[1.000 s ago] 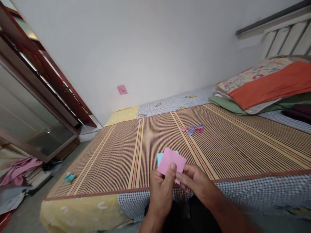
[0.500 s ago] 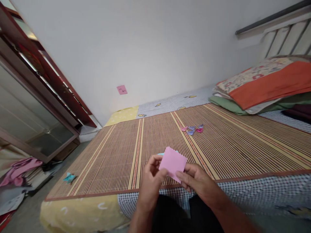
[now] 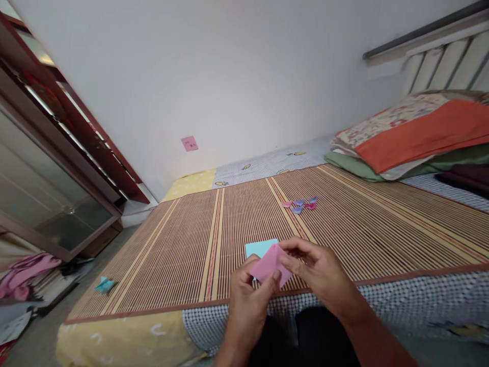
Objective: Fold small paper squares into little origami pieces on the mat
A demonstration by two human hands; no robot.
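Between my two hands is a folded pink paper (image 3: 270, 265), held above the front part of the striped mat. My left hand (image 3: 250, 293) pinches its lower left side, thumb on top. My right hand (image 3: 319, 272) grips the upper right edge between thumb and fingers. Behind the pink paper, a light blue sheet of paper (image 3: 260, 248) lies on the mat, partly hidden by the paper and my hands. Farther back sits a small group of folded paper pieces (image 3: 300, 205) in pink, purple and magenta.
The striped mat (image 3: 183, 244) covers a bed. A teal folded paper piece (image 3: 105, 285) lies near its left edge. Stacked bedding (image 3: 416, 132) with an orange cover is at the right. A glass-fronted cabinet (image 3: 49, 188) stands left, and a pink note (image 3: 189, 143) hangs on the wall.
The pink paper has tilted, and my right hand has moved up to its upper right edge. My left thumb has slid over the paper. More of the light blue sheet now shows.
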